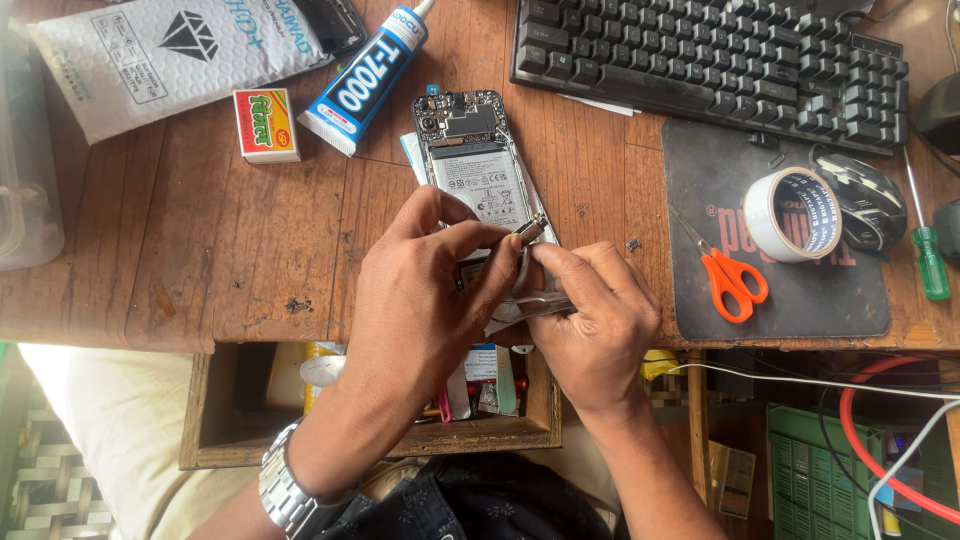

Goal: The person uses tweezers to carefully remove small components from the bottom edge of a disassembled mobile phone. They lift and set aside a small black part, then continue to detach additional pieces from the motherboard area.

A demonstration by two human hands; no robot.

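Both hands sit near the surface's front edge. The left hand [425, 290] and right hand [590, 320] pinch small metal tweezers [530, 230] over an open phone [470, 165].

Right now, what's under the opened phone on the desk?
Under the opened phone, pale card or paper edges stick out at its left. Both hands, left hand and right hand, cover its lower half.

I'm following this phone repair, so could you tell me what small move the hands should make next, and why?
Probably ease the tweezers down to the opened phone. The left hand pinches them just above its lower end, the right hand steadies that end, and the back is already off with the battery exposed.
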